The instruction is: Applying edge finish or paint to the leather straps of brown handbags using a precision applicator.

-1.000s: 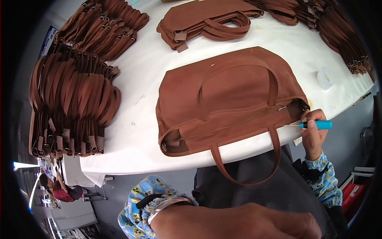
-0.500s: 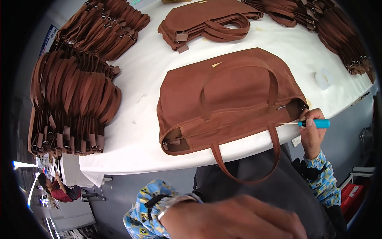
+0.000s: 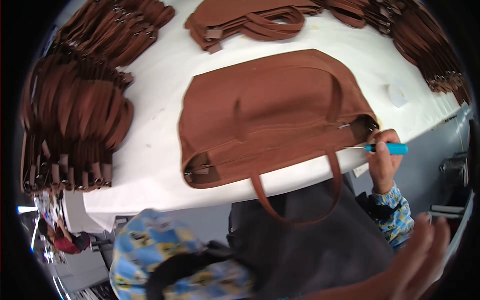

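Note:
A brown tote bag (image 3: 280, 95) lies on the white table, its zipped opening toward me. One strap loop (image 3: 336, 177) hangs over the near table edge, against my dark apron. At the bag's right end, my right hand (image 3: 384, 159) is closed round the blue handle of a thin-shafted tool (image 3: 392, 148). The shaft points left across the bag's near edge, by the strap's base; I cannot tell whether it touches. My left hand (image 3: 412, 270) is low at the right, below the right sleeve, partly blurred, with fingers stretched out and nothing seen in them.
Stacks of brown bags stand at the left (image 3: 75, 110) and far right (image 3: 425, 45). Several more bags (image 3: 250, 20) lie at the back. A small white roll (image 3: 397, 94) sits on the table (image 3: 155, 160) to the right. A person (image 3: 67, 237) sits far off at lower left.
My left hand has swung right, its fingers now spread out. The whole view has shifted, so the bag appears further left. A pale patch on the bag's upper side no longer shows.

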A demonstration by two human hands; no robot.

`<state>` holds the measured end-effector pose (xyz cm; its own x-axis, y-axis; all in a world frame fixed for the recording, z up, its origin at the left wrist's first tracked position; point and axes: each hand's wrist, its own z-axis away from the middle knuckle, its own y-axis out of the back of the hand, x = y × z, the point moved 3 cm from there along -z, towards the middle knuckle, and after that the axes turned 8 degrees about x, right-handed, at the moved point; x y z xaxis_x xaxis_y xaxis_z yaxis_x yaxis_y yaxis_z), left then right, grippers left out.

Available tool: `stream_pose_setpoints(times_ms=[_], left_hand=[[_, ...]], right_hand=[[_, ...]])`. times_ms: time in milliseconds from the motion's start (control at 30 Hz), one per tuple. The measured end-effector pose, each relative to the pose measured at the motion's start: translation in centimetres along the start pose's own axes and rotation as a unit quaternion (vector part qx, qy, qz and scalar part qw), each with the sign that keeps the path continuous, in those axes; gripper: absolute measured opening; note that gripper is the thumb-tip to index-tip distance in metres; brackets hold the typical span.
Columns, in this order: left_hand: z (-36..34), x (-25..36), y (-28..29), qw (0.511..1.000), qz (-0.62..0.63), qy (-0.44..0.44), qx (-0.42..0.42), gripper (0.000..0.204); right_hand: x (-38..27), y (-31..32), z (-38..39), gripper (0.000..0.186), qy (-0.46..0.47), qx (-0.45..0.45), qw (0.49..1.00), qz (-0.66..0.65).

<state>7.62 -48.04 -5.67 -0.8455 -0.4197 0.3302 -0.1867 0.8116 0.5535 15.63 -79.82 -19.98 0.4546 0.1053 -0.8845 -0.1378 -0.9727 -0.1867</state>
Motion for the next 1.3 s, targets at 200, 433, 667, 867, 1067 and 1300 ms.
stream_pose_setpoints(times_ms=[200, 433, 667, 867, 1067, 1300], left_hand=[[-1.5, 5.5, -7.7, 0.994, -0.067, 0.066, -0.062, 0.032], [0.0, 0.4, -3.2, 0.974, -0.117, 0.139, -0.136, 0.043], [8.1, -8.3, -5.0, 0.952, -0.142, 0.270, -0.028, 0.042], [10.5, -9.5, -5.1, 0.943, -0.120, 0.312, 0.004, 0.030], [5.5, -6.8, -6.6, 0.928, -0.080, 0.361, 0.038, 0.027], [5.3, -6.7, -5.7, 0.899, -0.126, 0.393, -0.146, 0.020]], right_hand=[[-0.2, -0.4, 0.0, 0.016, 0.018, -0.057, 0.998, -0.009], [-0.3, -0.2, 0.3, 0.015, -0.036, -0.031, 0.998, -0.034], [-0.3, -0.8, 0.5, 0.011, -0.132, -0.006, 0.991, -0.007], [0.2, -0.9, -0.5, 0.009, -0.145, -0.104, 0.983, -0.041], [-0.3, -0.1, -1.0, 0.012, -0.155, -0.073, 0.981, -0.088], [-3.7, -3.5, -0.9, 0.011, -0.207, -0.137, 0.950, -0.191]])
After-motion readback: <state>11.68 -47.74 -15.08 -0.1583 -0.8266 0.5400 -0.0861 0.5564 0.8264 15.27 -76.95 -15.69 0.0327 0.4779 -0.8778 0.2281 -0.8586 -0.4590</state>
